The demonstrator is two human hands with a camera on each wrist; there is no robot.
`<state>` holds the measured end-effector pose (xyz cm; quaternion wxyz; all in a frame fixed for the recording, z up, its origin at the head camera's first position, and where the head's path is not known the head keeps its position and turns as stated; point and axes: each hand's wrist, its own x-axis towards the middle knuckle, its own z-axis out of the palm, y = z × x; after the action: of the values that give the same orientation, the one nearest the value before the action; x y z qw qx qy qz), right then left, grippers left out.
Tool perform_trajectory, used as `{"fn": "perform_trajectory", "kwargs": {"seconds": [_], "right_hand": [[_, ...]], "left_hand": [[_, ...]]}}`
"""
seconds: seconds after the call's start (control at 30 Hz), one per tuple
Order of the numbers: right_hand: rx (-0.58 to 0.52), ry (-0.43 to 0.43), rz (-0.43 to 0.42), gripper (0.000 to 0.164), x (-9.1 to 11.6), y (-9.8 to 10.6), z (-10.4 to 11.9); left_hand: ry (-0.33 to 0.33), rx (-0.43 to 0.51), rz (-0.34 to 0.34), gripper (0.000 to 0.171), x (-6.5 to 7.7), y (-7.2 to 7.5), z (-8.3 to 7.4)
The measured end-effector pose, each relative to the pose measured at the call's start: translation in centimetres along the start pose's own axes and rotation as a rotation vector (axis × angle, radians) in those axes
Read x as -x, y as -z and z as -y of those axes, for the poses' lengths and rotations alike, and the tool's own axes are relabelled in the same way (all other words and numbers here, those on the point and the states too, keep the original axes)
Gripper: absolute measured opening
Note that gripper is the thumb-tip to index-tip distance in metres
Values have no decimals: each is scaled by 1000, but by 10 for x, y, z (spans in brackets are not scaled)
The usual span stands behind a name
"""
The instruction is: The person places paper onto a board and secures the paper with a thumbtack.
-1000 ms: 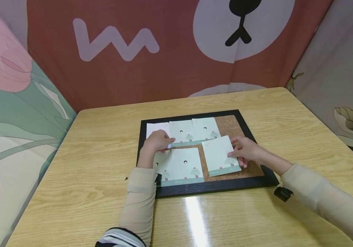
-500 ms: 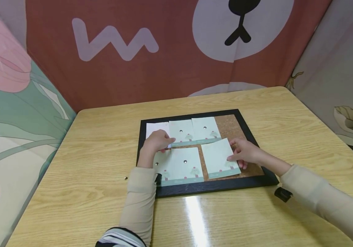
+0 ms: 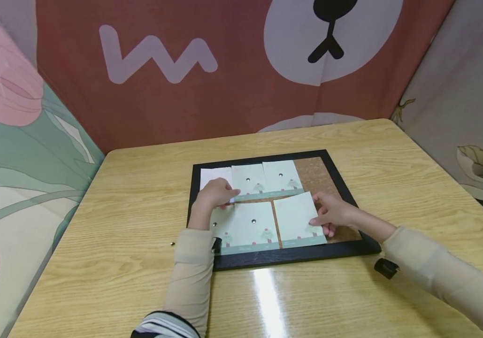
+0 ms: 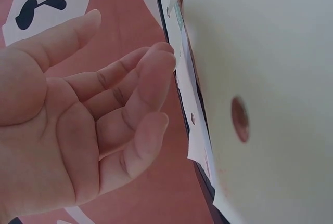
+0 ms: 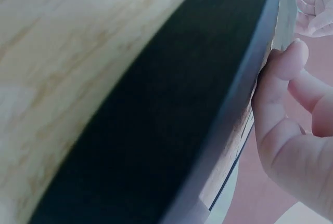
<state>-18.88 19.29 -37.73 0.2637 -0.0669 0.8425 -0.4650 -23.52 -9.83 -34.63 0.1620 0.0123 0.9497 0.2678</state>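
My right hand (image 3: 331,212) pinches the right edge of a pale green sheet of notepaper (image 3: 294,217), printed with a green strip and a small tree. The sheet lies over the lower right part of a cork board (image 3: 315,172) with a black frame (image 3: 283,256). My left hand (image 3: 216,191) is over the board's left side, above a whitish sheet (image 3: 211,174). In the left wrist view, its fingers (image 4: 151,81) are loosely bent and hold nothing. Seen from the right wrist, the thumb and fingers of my right hand (image 5: 291,130) meet at the paper's edge.
Several notepaper sheets are fixed to the board with metal thumbtacks, such as one tack (image 3: 254,221) in the lower row. A loose thumbtack (image 3: 172,243) lies on the wooden table (image 3: 140,197) left of the board. Printed fabric (image 3: 182,112) hangs behind and beside the table.
My right hand has brought the sheet down and slightly left, so it now sits straighter beside the lower row. My left hand has stayed in place.
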Motion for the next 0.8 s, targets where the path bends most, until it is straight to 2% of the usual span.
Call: {"fn": "perform_trajectory", "kwargs": {"seconds": [0.37,0.8], "right_hand": [[30,-32,-14,55,-3,-3,3],[63,57,-61,55,0,-7,-1]], "left_hand": [[-1,-4,-4,32,0,0,0],[10,1,1,32,1,0,-1]]}}
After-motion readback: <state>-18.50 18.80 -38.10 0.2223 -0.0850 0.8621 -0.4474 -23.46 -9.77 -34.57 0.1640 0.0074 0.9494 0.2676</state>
